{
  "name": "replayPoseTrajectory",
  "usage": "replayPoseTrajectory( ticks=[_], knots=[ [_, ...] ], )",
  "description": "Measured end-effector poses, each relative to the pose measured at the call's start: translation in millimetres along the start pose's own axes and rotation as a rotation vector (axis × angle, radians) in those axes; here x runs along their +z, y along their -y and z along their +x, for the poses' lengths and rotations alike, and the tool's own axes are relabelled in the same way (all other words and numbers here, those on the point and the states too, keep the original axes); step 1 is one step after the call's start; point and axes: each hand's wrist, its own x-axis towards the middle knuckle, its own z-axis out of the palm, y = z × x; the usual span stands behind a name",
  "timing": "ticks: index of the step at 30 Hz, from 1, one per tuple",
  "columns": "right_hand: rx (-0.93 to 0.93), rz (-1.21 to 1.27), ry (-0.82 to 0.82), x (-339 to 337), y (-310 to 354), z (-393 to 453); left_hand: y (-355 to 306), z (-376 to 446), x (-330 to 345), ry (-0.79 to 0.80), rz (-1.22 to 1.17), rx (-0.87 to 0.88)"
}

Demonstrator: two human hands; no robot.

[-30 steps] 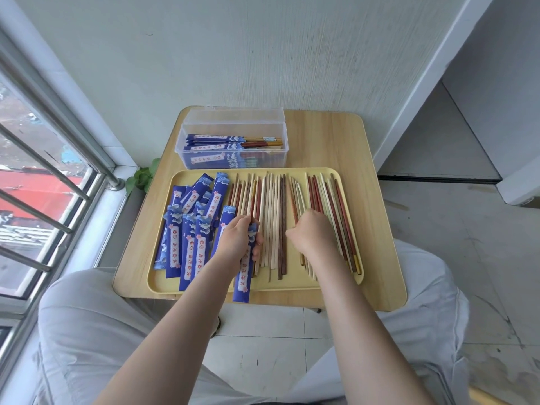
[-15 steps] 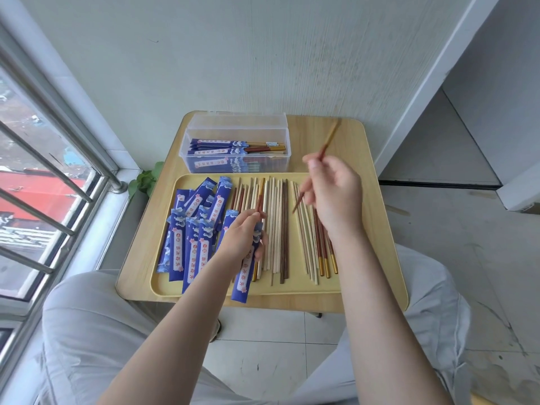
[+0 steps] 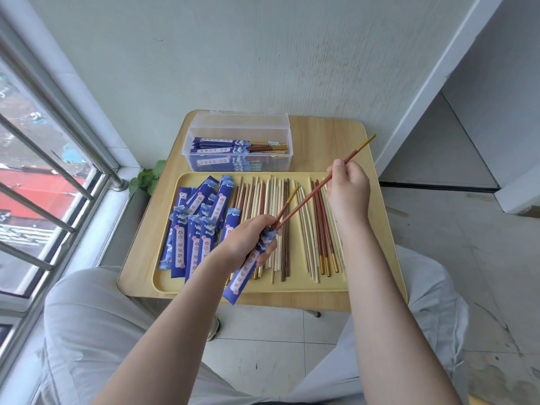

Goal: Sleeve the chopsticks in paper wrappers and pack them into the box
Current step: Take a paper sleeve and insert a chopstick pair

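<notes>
My left hand (image 3: pixel 248 241) grips a blue paper wrapper (image 3: pixel 249 266) over the yellow tray (image 3: pixel 292 286); one red chopstick (image 3: pixel 287 204) pokes out of its mouth. My right hand (image 3: pixel 347 191) pinches a second red chopstick with a gold end (image 3: pixel 309 197), whose lower tip sits at the wrapper's mouth. Loose red, brown and pale chopsticks (image 3: pixel 318 229) lie in rows on the tray. A pile of empty blue wrappers (image 3: pixel 195 226) lies on the tray's left side. A clear plastic box (image 3: pixel 238 147) behind the tray holds several sleeved pairs.
The tray and box sit on a small wooden table (image 3: pixel 330 135) against a white wall. A barred window (image 3: pixel 43 171) runs along the left. A green plant (image 3: pixel 147 178) shows beside the table's left edge. My knees are under the table's front edge.
My right hand lifted a red chopstick off the tray and swung its lower tip to the wrapper's mouth. My left hand raised and tilted the wrapper, with one chopstick now sticking out of it.
</notes>
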Motion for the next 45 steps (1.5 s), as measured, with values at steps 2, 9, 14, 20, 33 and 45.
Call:
replayPoseTrajectory(
  ticks=[2,9,14,20,33,45],
  knots=[
    [0.018,-0.012,0.048,2,0,0,-1,0,1,0.025,0.033,0.004],
    [0.131,-0.058,0.415,9,5,-17,-14,0,8,-0.012,-0.009,0.038],
    [0.212,-0.139,0.682,13,6,-22,-14,5,4,-0.042,0.046,0.048],
    [0.136,-0.115,0.437,23,10,-8,-13,9,-3,-0.084,0.075,0.015],
    [0.171,0.198,0.415,60,25,37,-74,33,-28,-0.256,0.263,0.056],
    [0.431,0.629,-0.014,96,19,98,-116,97,-80,-0.855,1.027,0.377]
  ],
)
